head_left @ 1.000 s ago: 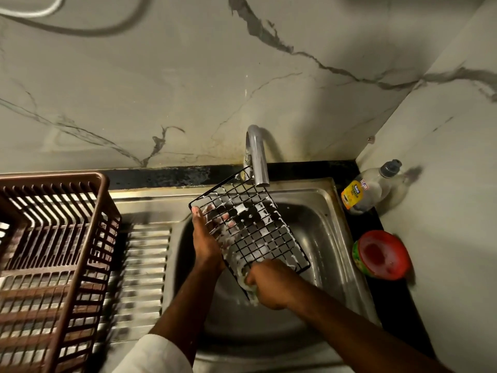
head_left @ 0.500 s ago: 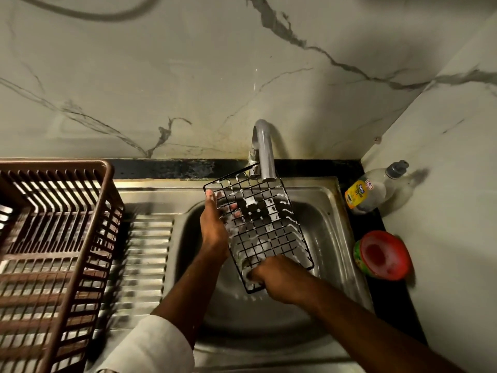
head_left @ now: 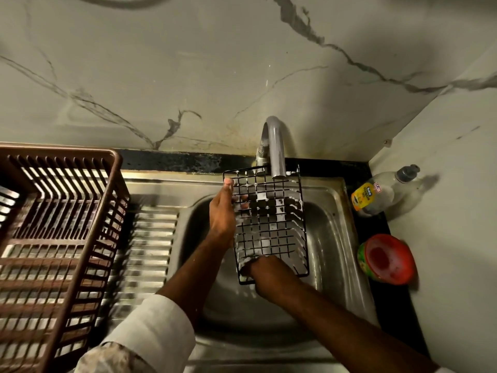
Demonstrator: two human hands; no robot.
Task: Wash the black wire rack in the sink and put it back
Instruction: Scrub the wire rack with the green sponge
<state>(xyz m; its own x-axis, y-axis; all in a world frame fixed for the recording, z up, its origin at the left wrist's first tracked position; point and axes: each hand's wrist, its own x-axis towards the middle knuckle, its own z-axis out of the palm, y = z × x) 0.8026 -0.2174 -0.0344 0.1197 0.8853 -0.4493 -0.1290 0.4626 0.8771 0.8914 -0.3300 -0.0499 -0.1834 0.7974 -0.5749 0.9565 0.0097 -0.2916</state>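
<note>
Swung round since the earlier frames, the black wire rack now stands nearly square to the sink, its far edge touching the spout of the tap, soapy film across the mesh. It hangs over the basin, held on two sides: the left hand grips its left edge, fingers curled behind the wires, while the right hand is curled at the near corner, apparently around a scrubber I cannot make out. Suds make the wires slick, so a hard scrub stroke could twist the rack loose or knock it against the tap. A brown dish basket sits well to the left; a soap bottle and red-lidded tub stand right of the sink.
</note>
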